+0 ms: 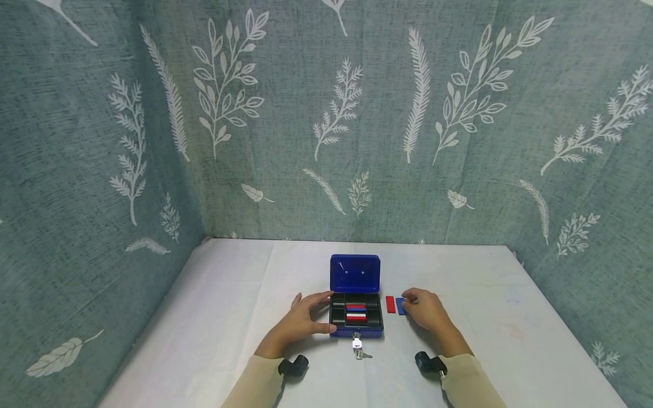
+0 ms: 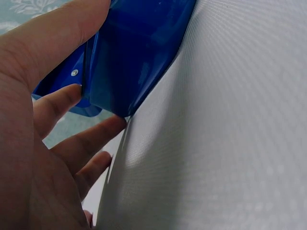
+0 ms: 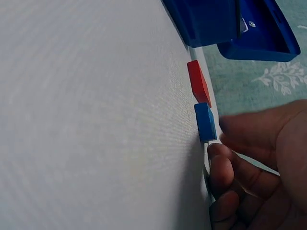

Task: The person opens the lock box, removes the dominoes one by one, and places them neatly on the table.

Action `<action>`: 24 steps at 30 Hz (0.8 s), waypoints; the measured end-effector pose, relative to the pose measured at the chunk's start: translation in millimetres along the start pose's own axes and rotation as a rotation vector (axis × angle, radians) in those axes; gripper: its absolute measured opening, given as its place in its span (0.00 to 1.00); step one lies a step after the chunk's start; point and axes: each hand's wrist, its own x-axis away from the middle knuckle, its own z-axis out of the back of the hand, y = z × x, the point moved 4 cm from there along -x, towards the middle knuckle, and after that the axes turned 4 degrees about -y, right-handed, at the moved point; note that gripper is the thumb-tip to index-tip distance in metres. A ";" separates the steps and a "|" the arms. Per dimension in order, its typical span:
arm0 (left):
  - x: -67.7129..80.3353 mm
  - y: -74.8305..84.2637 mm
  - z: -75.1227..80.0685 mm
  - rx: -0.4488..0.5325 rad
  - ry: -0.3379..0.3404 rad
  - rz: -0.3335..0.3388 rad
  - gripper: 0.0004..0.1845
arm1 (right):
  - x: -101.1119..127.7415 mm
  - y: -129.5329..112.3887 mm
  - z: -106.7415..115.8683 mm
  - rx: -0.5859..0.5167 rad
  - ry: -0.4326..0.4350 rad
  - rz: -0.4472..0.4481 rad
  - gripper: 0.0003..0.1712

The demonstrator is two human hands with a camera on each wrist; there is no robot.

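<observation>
**Desk:** What have you got at the hands?

**Me:** I'm reading a small blue box near the front edge of the table, roughly midway between its left and right edges. Its lid stands open at the back. Inside I see a black tray with flat pieces stacked in the middle: blue, white and red.

**Desk:** Left hand?

**Me:** My left hand is spread wide against the box's left side, thumb at the front corner, fingers reaching to the upper left rim. On the left wrist view the fingers lie against the blue wall, only loosely bent. I'd call it bracing, not gripping.

**Desk:** And the right?

**Me:** The right hand sits just right of the box, over a blue block lying flat on the table. From the right wrist view the fingertips are curled right at the block's near end, thumb above it. I cannot tell whether they actually pinch it or only touch.

**Desk:** Anything else nearby?

**Me:** A red block lies flat between the blue block and the box, just beside both, touching neither as far as I can see. A key with a tag hangs from the lock at the box's front, resting on the table. Patterned green cloth walls off the back and side edges.
</observation>
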 end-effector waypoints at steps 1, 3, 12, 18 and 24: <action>0.2 0.2 0.0 -0.003 0.000 0.002 0.47 | 0.2 -0.2 -0.2 0.000 -0.003 -0.001 0.14; 0.6 0.8 0.0 -0.004 0.000 0.004 0.47 | 0.8 -0.8 -0.4 -0.008 -0.015 -0.008 0.17; 1.4 2.1 -0.7 -0.004 0.001 0.009 0.47 | 3.1 0.9 -1.0 -0.044 -0.077 -0.038 0.25; 1.2 1.1 -1.3 0.000 0.003 0.009 0.47 | 1.1 2.2 -1.2 -0.021 -0.067 -0.021 0.24; 1.2 1.9 -1.0 0.008 0.003 0.015 0.47 | -0.3 1.5 -1.1 -0.021 -0.048 -0.011 0.24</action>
